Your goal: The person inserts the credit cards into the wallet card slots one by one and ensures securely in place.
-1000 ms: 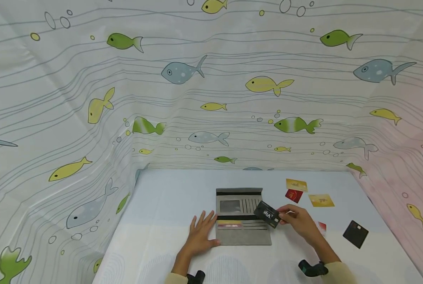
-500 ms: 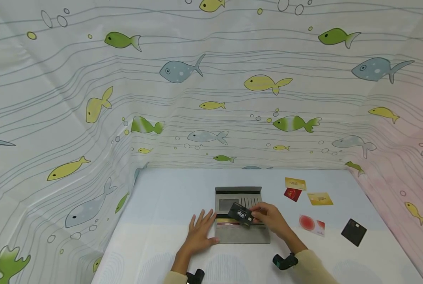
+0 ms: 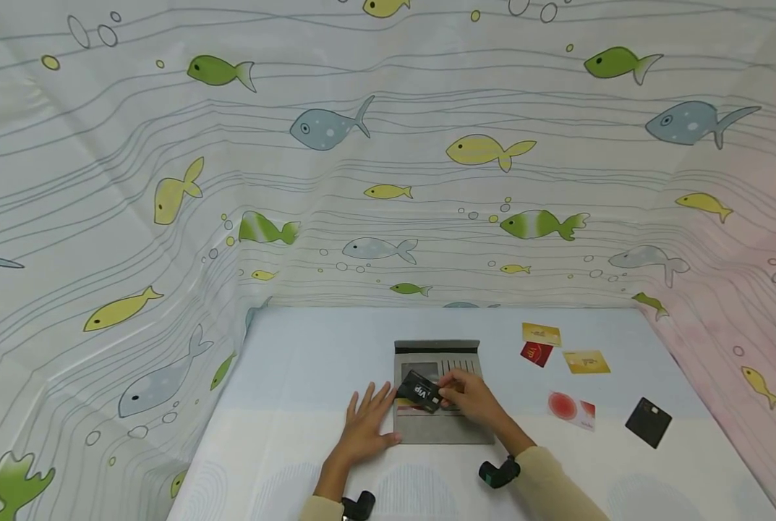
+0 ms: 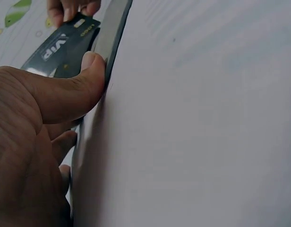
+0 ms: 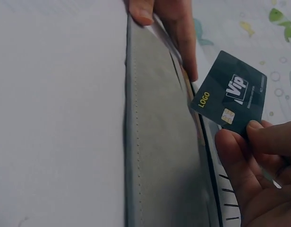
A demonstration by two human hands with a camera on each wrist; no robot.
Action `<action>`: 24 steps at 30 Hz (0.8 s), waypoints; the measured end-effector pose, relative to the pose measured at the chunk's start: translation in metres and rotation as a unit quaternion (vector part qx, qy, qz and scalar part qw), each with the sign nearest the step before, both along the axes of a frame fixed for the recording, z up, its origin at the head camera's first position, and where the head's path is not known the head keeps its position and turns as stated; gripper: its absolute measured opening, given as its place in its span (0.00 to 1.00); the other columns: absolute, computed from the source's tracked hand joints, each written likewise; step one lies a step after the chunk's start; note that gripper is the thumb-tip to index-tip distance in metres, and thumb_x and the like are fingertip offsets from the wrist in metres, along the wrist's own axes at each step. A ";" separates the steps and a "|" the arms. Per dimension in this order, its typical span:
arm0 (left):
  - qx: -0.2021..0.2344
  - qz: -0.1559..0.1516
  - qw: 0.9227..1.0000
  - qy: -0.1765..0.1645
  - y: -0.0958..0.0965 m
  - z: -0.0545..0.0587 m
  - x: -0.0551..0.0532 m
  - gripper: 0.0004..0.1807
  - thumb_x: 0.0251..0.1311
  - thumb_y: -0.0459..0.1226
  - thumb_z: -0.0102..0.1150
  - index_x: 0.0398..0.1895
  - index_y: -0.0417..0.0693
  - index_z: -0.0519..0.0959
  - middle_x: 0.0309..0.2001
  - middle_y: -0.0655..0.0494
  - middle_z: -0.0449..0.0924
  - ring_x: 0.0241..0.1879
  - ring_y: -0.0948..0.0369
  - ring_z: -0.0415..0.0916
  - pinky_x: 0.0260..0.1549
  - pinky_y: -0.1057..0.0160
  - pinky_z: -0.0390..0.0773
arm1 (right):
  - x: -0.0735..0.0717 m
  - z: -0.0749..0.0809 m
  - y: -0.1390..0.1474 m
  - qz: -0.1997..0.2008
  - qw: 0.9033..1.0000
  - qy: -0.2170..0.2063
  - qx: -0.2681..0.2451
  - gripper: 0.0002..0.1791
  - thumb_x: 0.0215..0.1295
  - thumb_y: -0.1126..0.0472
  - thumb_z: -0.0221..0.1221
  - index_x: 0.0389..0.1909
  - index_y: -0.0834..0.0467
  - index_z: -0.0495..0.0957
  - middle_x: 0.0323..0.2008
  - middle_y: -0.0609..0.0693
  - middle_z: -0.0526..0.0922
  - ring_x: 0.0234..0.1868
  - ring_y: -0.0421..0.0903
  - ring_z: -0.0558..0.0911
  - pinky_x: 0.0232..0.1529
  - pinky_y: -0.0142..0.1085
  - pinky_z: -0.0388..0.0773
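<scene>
While the left hand (image 3: pixel 364 428), fingers spread, touches a grey wallet (image 3: pixel 445 432), the right hand (image 3: pixel 471 399) pinches a black VIP card (image 3: pixel 419 391).

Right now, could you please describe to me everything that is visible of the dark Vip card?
The dark Vip card is rectangular, greenish in the wrist views, and looks like thin, stiff plastic. Its visible face carries white "Vip" lettering, yellow "LOGO" lettering and a pale chip; the finer print is too small to read. It slants over the open grey wallet, pinched near the chip by the right hand. Whether it touches the wallet is unclear.
</scene>
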State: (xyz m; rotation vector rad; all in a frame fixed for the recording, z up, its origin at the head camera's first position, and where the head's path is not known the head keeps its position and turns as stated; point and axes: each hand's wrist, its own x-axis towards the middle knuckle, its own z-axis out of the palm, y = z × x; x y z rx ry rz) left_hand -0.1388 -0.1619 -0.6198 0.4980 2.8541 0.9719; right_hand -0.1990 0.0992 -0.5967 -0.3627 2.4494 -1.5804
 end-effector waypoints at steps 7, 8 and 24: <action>-0.006 0.000 1.000 0.005 0.000 0.000 -0.001 0.48 0.52 0.47 0.71 0.75 0.43 0.62 0.78 0.46 0.56 0.79 0.39 0.45 0.72 0.32 0.36 | 0.000 -0.002 -0.001 0.004 1.000 -0.002 0.018 0.05 0.66 0.70 0.62 0.40 0.58 0.80 0.32 0.50 0.84 0.29 0.44 0.83 0.31 0.30 0.82; -0.005 0.000 1.000 0.005 0.000 -0.001 -0.001 0.48 0.52 0.47 0.71 0.75 0.44 0.62 0.78 0.46 0.56 0.78 0.38 0.45 0.72 0.32 0.36 | 0.000 -0.003 -0.001 0.007 1.000 -0.001 0.021 0.05 0.66 0.69 0.62 0.40 0.58 0.80 0.32 0.49 0.84 0.29 0.43 0.83 0.31 0.30 0.82; -0.003 0.002 1.000 -0.005 -0.001 -0.002 0.000 0.48 0.52 0.48 0.71 0.76 0.45 0.61 0.78 0.45 0.56 0.79 0.38 0.44 0.72 0.32 0.35 | -0.004 -0.012 0.003 0.040 0.998 0.035 0.030 0.06 0.66 0.69 0.61 0.40 0.57 0.84 0.36 0.51 0.81 0.27 0.38 0.81 0.29 0.30 0.83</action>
